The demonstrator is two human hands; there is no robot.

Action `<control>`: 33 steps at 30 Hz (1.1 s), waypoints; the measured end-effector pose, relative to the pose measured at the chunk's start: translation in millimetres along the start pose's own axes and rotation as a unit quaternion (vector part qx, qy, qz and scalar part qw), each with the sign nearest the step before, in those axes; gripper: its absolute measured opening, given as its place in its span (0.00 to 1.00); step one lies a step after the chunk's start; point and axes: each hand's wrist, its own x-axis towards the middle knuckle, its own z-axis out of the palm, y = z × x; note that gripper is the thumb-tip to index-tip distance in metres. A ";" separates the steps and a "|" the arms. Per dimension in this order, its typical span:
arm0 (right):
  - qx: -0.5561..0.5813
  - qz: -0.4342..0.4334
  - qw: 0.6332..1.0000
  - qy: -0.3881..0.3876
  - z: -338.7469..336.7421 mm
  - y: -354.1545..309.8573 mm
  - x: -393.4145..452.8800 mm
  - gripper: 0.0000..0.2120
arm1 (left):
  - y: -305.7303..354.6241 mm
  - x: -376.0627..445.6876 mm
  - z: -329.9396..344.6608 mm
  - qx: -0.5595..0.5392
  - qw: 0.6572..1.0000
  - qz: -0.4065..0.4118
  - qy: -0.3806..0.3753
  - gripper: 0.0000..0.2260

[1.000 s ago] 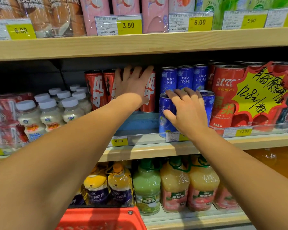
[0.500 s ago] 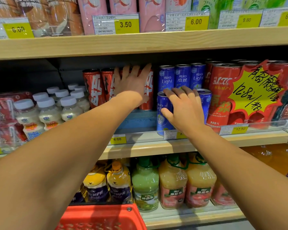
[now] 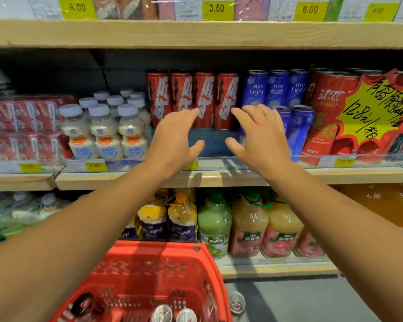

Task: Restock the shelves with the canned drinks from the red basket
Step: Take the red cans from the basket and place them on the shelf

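Several tall red cans (image 3: 204,98) stand in a row at the back of the middle shelf (image 3: 219,177), with blue Rio Light cans (image 3: 277,89) to their right and two more blue cans (image 3: 298,129) nearer the front. My left hand (image 3: 175,140) and my right hand (image 3: 261,138) hover in front of the shelf, fingers spread, holding nothing and clear of the cans. The red basket (image 3: 149,263) sits below, with can tops (image 3: 172,313) showing at its bottom.
White-capped milky bottles (image 3: 105,131) stand left of the red cans, red packs (image 3: 21,126) further left. Large red cans with a yellow price star (image 3: 370,115) fill the right. Juice bottles (image 3: 249,224) line the lower shelf. A loose can (image 3: 236,300) lies on the floor.
Both hands have drawn back from the cans: the left has let go of the red cans, the right of the blue can. The view has tilted down, showing more of the basket.
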 end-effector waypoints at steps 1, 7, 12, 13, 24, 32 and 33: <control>0.013 -0.003 1.000 -0.002 1.2 -11.3 -7.2 0.31 | -6.3 -14.6 -0.6 -0.014 1.000 -0.005 -0.012 0.31; 0.045 -0.034 0.998 -0.042 22.9 -71.3 -66.7 0.31 | -49.2 -112.0 -9.3 -0.030 0.990 -0.084 -0.106 0.31; 0.079 -0.051 0.986 -0.138 48.2 -120.2 -129.9 0.31 | -84.8 -197.5 -23.7 -0.035 0.979 -0.083 -0.181 0.33; 0.088 -0.049 0.982 -0.157 53.3 -129.7 -142.1 0.31 | -93.2 -213.5 -25.8 -0.031 0.976 -0.084 -0.197 0.34; 0.145 -0.076 0.925 -0.344 109.7 -218.7 -228.5 0.34 | -170.6 -326.1 -52.1 -0.023 0.946 -0.147 -0.288 0.32; 0.173 -0.088 0.886 -0.420 155.2 -262.8 -264.5 0.34 | -217.2 -373.2 -15.3 -0.006 0.900 -0.190 -0.393 0.34; 0.176 -0.081 0.886 -0.421 158.9 -263.6 -267.6 0.33 | -221.8 -375.9 -7.3 -0.009 0.894 -0.197 -0.402 0.35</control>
